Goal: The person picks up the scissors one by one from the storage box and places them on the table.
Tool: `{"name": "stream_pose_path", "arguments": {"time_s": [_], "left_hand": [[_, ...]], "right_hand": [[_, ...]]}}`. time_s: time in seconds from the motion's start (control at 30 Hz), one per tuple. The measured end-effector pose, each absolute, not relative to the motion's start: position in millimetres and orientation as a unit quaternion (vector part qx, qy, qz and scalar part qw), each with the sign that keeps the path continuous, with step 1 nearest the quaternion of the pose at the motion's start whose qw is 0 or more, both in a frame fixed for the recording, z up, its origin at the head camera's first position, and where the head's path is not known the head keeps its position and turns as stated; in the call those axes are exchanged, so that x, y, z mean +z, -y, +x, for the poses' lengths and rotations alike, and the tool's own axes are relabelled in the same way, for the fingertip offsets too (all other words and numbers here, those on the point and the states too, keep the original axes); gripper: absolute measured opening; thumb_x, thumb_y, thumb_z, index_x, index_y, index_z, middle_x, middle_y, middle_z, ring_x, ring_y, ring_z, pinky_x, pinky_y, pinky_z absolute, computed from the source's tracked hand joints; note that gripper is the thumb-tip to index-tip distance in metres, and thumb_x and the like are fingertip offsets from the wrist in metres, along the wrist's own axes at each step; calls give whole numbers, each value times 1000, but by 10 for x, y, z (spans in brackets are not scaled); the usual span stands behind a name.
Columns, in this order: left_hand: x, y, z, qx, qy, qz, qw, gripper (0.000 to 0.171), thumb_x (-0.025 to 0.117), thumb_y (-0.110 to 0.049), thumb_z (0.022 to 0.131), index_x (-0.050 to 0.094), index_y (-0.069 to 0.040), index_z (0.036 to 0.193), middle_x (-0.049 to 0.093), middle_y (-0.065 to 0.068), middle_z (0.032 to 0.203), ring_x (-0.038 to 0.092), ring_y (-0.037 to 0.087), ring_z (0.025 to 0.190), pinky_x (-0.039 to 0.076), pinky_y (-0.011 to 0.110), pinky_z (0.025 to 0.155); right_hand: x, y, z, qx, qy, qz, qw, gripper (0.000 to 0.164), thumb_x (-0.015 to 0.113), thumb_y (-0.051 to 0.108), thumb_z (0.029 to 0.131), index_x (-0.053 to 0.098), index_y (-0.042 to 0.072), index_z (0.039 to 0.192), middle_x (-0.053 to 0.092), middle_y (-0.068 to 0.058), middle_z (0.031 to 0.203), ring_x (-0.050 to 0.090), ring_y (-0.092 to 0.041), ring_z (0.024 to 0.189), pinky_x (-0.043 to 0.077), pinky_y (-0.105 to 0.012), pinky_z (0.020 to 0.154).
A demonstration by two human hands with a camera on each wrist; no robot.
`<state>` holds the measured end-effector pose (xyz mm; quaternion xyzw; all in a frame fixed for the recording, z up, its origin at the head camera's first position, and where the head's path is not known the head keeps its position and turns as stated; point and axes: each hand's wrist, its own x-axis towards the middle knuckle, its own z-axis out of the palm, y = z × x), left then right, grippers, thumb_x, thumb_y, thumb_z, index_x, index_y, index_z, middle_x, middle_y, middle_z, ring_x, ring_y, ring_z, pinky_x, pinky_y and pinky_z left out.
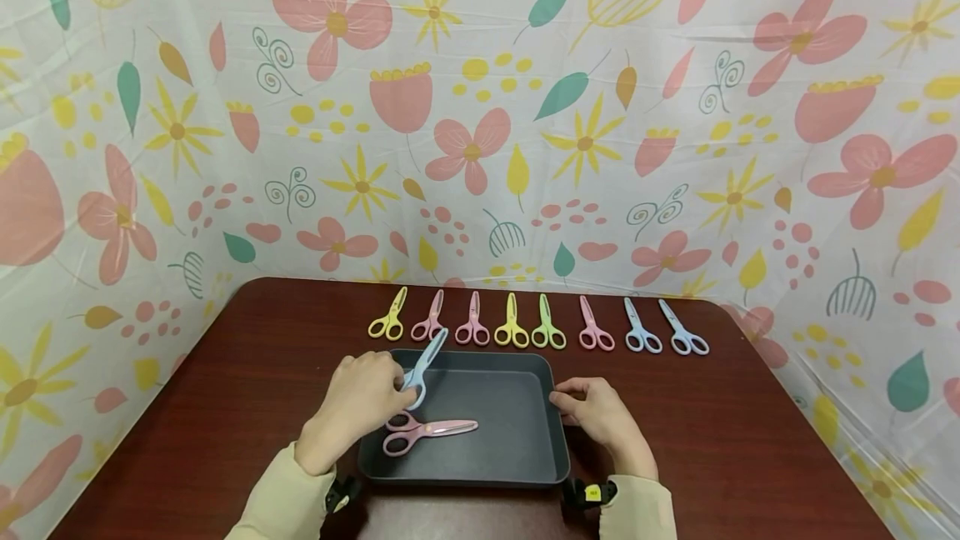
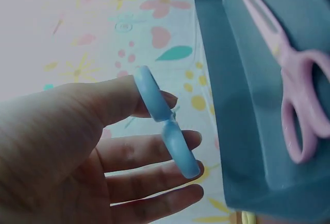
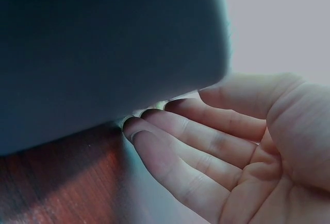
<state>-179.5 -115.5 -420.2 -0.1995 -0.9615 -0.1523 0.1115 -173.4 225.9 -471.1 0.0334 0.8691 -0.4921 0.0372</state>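
My left hand [image 1: 360,394] pinches a pair of light blue scissors [image 1: 432,352] by the handle loops, over the tray's left part. The blades point up and away, toward the back. In the left wrist view, thumb and index finger meet at the blue loops [image 2: 178,149] while the other fingers extend loosely. Just below, pink scissors [image 1: 442,428] lie in the dark grey baking tray [image 1: 502,407], blades to the right. At the tray's right side, my right hand [image 1: 603,423] touches the rim with relaxed fingers [image 3: 160,154] along the outer wall.
Behind the tray, several scissors stand in a row on the dark red table [image 1: 712,432], tips to the back: yellow [image 1: 511,323], pink [image 1: 472,323], green [image 1: 547,325] and blue [image 1: 678,330]. A flower-patterned cloth [image 1: 472,215] hangs behind the table.
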Motion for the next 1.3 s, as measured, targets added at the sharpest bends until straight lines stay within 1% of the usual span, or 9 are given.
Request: {"name": "stream_pose_path", "arguments": {"time_s": [0.23,0.37,0.6,0.8,0.9,1.13,1.3], "left_hand": [[-4160,1297,-1887,-156,965,-173,116,43,72,-33,81,50,-22,46,38,-6,51,38,14,52,27,32,48],[-4149,1380,-1940,-163,966,-163,115,37,72,-30,81,53,-22,50,42,-5,54,39,14,51,28,32,47],[-4154,1574,-2046,-184,970,-114,108,23,74,-30,81,66,-19,62,49,-3,62,43,15,53,33,32,48],[-4205,1719,-2155,-206,969,-95,102,18,74,-29,81,72,-14,71,53,-2,64,44,17,52,34,33,47],[-4254,1785,-2213,-221,966,-85,106,17,74,-29,83,74,-13,75,54,-3,62,43,16,50,32,33,46],[-4325,1899,-2346,-229,963,-71,125,20,72,-28,86,73,-15,71,53,-3,58,43,17,48,32,32,44],[-4301,1950,-2412,-231,963,-58,129,20,73,-28,87,74,-13,73,54,-3,56,43,18,47,32,33,44]], "right_hand": [[-4705,-2255,-1735,-490,-870,33,35,21,66,8,91,69,-5,108,70,-10,93,70,-26,75,56,-41,70],[-4707,-2255,-1736,-488,-871,34,36,21,66,8,92,69,-4,108,70,-10,92,70,-26,75,56,-41,70],[-4704,-2256,-1737,-492,-869,35,38,22,66,9,92,69,-4,109,70,-10,94,70,-26,76,56,-41,71],[-4712,-2257,-1730,-499,-865,38,40,20,66,8,91,70,-4,107,70,-10,93,70,-25,76,56,-40,70],[-4715,-2252,-1732,-502,-863,35,41,20,66,7,91,70,-4,107,70,-10,93,70,-25,77,56,-40,70],[-4711,-2251,-1727,-497,-866,36,40,21,66,9,91,70,-4,108,70,-9,92,70,-25,75,56,-40,70],[-4710,-2259,-1726,-501,-864,34,39,20,66,8,91,69,-4,108,70,-10,92,70,-25,76,56,-40,70]]}}
